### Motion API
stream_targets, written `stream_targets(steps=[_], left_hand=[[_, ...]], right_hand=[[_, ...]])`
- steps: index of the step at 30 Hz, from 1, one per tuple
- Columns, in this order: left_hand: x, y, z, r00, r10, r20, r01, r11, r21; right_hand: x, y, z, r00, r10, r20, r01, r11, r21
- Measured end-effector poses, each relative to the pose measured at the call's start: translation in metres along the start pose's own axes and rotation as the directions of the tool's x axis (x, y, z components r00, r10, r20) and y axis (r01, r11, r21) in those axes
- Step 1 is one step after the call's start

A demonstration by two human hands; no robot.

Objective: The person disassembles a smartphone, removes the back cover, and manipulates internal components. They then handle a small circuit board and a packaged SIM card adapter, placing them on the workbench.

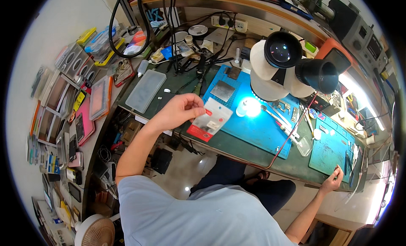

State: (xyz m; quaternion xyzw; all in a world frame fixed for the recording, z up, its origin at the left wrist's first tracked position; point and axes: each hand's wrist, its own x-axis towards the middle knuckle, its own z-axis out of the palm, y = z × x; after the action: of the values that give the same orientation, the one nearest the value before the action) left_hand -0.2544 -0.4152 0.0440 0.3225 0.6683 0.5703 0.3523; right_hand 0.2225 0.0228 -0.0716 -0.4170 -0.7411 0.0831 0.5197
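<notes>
My left hand is closed on the upper left edge of a small clear-and-red plastic packet, pinched between thumb and fingers. The packet hangs tilted over the front edge of the bench, left of a large blue work mat. What lies inside it is hard to make out. Far to the right, my right hand is at the near edge of a smaller teal mat, fingers curled together. Anything between those fingers is too small to name. Black tweezers lie beside it.
A white microscope with black eyepieces stands over the blue mat, its light on a small white bottle. A translucent plastic case lies at the left. Cables tangle behind. Shelves of phones and boxes fill the left side.
</notes>
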Motion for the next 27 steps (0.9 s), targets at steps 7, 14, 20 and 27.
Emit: stream_targets(steps=[7, 14, 20, 27], left_hand=[[-0.023, 0.012, 0.024, 0.984, 0.049, 0.171, -0.082, 0.978, 0.192], [-0.009, 0.020, 0.018, 0.971, 0.212, -0.107, -0.184, 0.957, 0.225], [0.067, -0.007, -0.071, 0.906, 0.156, -0.393, -0.119, 0.986, 0.115], [0.211, -0.002, -0.076, 0.907, 0.158, -0.391, -0.183, 0.983, -0.028]], right_hand=[[-0.015, -0.113, -0.003, 0.982, -0.146, 0.120, 0.097, 0.934, 0.344], [-0.027, -0.233, 0.034, 0.648, -0.654, 0.389, 0.412, 0.732, 0.543], [-0.042, -0.200, 0.033, 0.802, -0.465, 0.374, 0.300, 0.856, 0.420], [-0.047, -0.123, 0.011, 0.987, 0.008, 0.159, -0.047, 0.968, 0.245]])
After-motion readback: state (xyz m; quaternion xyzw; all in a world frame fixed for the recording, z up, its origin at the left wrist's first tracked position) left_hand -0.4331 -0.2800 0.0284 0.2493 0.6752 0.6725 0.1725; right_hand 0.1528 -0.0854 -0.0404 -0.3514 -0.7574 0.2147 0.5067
